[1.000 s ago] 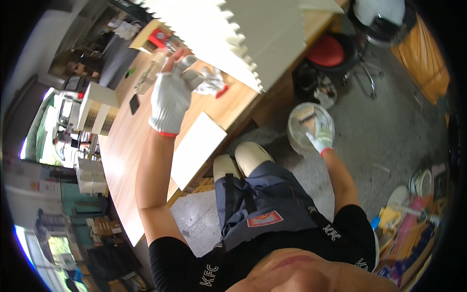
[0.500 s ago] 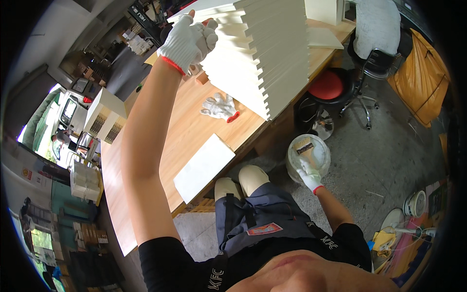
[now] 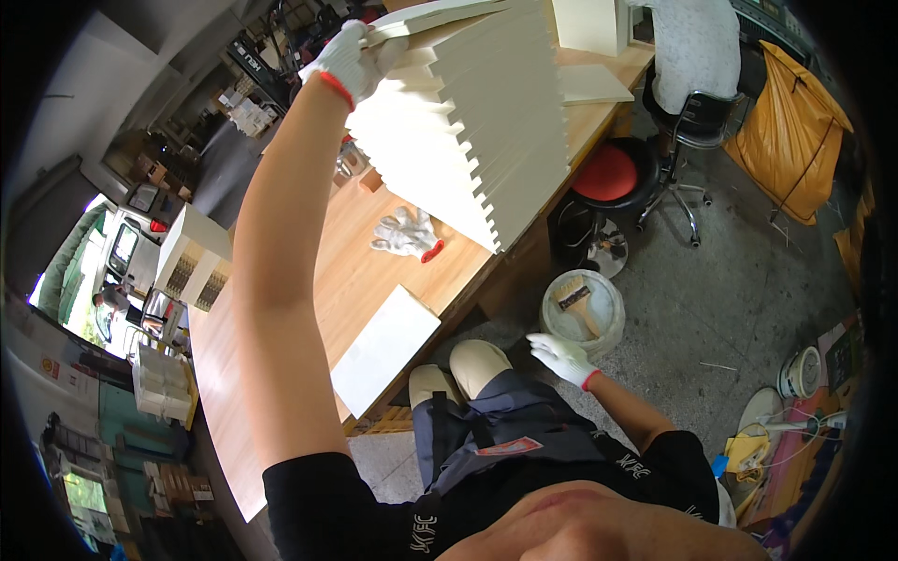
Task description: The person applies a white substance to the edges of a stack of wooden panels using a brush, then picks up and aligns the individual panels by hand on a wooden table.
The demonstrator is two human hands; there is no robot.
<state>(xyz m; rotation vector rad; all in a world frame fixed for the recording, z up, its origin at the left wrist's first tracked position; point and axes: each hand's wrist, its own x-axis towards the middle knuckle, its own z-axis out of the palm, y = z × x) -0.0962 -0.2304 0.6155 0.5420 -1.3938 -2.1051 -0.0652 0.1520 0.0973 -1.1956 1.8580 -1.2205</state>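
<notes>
My left hand [image 3: 351,64], in a white knitted glove with a red cuff, is raised to the top of a tall stack of white boards [image 3: 514,93]. Its fingers close round the edge of a thin white board [image 3: 435,19] at the top. Beside the bucket, my right hand [image 3: 561,359], gloved alike, is open with its fingers stretched out and holds nothing. A wide paintbrush [image 3: 582,304] lies in the white bucket [image 3: 615,341], which has whitish contents. Flat on the table near my knees is a white block-like stack or board [image 3: 385,351].
A spare glove [image 3: 408,234] lies on the wooden table [image 3: 332,271]. Right of the table stand a red-topped stool [image 3: 605,172] and a black wheeled chair [image 3: 703,117] with a person seated. An orange sack [image 3: 795,131] is beyond; another white bucket [image 3: 800,372] stands far right.
My right hand has let go of the paintbrush and moved left out of the bucket. My left hand has closed on the edge of a board at the stack's top. The view has shifted slightly.
</notes>
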